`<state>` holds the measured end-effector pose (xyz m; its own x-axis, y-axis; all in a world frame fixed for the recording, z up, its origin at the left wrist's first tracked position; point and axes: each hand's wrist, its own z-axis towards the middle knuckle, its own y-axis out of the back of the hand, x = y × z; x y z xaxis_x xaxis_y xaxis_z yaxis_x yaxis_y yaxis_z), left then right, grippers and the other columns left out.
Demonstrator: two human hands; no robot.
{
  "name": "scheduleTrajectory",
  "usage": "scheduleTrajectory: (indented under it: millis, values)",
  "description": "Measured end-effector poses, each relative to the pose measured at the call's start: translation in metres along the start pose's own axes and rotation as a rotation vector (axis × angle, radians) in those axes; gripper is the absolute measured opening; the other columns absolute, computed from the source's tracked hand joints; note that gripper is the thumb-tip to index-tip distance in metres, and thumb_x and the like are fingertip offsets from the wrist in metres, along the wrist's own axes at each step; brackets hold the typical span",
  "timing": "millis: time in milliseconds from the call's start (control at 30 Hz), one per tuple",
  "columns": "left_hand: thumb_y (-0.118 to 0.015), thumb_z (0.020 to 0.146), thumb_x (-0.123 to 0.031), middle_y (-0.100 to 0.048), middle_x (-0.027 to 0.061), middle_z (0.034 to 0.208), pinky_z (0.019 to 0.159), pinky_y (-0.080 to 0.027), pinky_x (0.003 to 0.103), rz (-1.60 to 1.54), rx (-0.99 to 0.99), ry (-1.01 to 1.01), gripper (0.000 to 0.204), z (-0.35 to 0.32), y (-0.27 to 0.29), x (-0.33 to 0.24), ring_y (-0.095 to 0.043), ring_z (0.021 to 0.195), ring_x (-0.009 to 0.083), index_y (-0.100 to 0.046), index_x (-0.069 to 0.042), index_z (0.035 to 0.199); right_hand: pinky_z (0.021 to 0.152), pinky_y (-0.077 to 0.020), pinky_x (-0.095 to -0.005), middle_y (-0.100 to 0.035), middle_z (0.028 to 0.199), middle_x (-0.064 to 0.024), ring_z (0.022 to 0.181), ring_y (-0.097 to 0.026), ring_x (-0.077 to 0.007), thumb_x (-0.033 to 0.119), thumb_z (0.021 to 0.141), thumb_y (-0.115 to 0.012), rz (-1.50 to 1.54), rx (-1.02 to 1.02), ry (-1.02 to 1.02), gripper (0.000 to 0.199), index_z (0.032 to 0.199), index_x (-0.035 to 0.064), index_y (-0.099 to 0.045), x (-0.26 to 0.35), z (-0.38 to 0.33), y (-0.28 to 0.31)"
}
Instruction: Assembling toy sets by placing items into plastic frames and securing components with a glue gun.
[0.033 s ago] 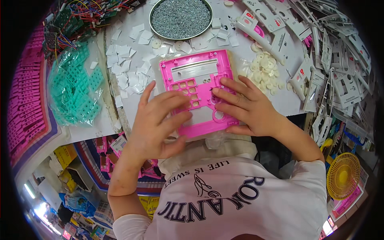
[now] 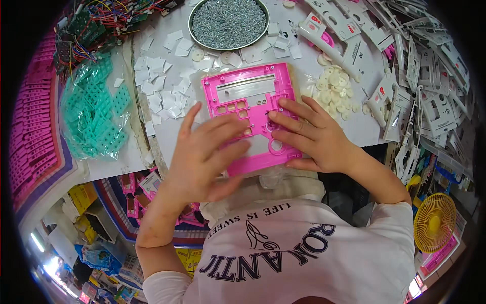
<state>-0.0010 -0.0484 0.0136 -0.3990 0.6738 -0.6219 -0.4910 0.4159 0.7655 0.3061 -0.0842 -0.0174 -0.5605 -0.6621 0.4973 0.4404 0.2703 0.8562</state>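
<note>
A pink plastic casing panel [image 2: 253, 164] lies in front of me with its inner side up. It has a long window, a group of small square holes and round openings. My right hand [image 2: 316, 134] holds its right side, fingertips over the round openings and thumb at the lower right edge. Above the panel's left part hovers my left hand [image 2: 202, 154], fingers spread and slightly blurred. Nothing shows in that hand, and it hides some of the square holes. I cannot tell whether its fingertips touch the panel.
A round metal dish of screws [image 2: 230, 25] stands beyond the panel. White paper pieces [image 2: 159, 88] and a bag of teal keypads [image 2: 96, 111] lie left, cream discs [image 2: 334, 86] right. White plastic parts [image 2: 435, 101] pile far right; wired circuit boards [image 2: 96, 30] sit far left.
My left hand has shifted slightly right, its fingers now farther over the square holes and its thumb nearer the panel's lower edge. My right hand and the panel stay put.
</note>
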Motion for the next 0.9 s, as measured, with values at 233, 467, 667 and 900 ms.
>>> scheduleTrajectory:
  millis: [233,467,667,900]
  values:
    - [-0.078,0.078,-0.028,-0.064,0.0091,0.133,0.112,-0.04,0.049,0.129,0.057,0.016,0.045,0.012,-0.023,-0.012,-0.056,0.128,0.0284,-0.07,-0.007,0.117,0.096,-0.0508,-0.0445,-0.068,0.126,-0.0109,0.118,-0.063,-0.0321,0.029,0.087,-0.076,0.284,-0.229,-0.195,0.037,0.117,0.0085,-0.071,-0.023,-0.001,0.031]
    - [-0.078,0.078,-0.024,-0.065,0.0091,0.13,0.106,-0.043,0.048,0.124,-0.012,0.02,0.04,0.014,-0.032,-0.012,-0.057,0.123,0.0284,-0.07,-0.007,0.114,0.069,-0.0536,-0.0369,-0.07,0.092,-0.0071,0.077,-0.069,-0.0248,0.019,0.087,-0.074,-0.166,-0.255,-0.721,0.019,0.103,0.0092,-0.071,-0.05,-0.003,0.059]
    - [-0.08,0.075,-0.019,-0.066,0.01,0.124,0.102,-0.045,0.049,0.082,-0.057,0.018,0.04,0.017,-0.032,-0.014,-0.059,0.119,0.0292,-0.07,-0.008,0.113,0.068,-0.0529,-0.0382,-0.068,0.091,-0.0065,0.083,-0.068,-0.0274,0.013,0.083,-0.074,-0.29,-0.24,-0.524,0.015,0.097,0.0083,-0.068,-0.062,0.001,0.045]
    - [-0.079,0.081,-0.01,-0.063,0.0105,0.084,0.064,-0.05,0.043,-0.317,-0.192,0.23,0.021,0.037,-0.025,-0.037,-0.063,0.073,0.0302,-0.066,-0.006,0.097,0.06,-0.0477,-0.0291,-0.067,0.089,-0.0075,0.071,-0.063,-0.0196,-0.003,0.079,-0.072,0.395,-0.204,-0.414,0.015,0.093,0.0021,-0.068,-0.005,0.02,0.067]
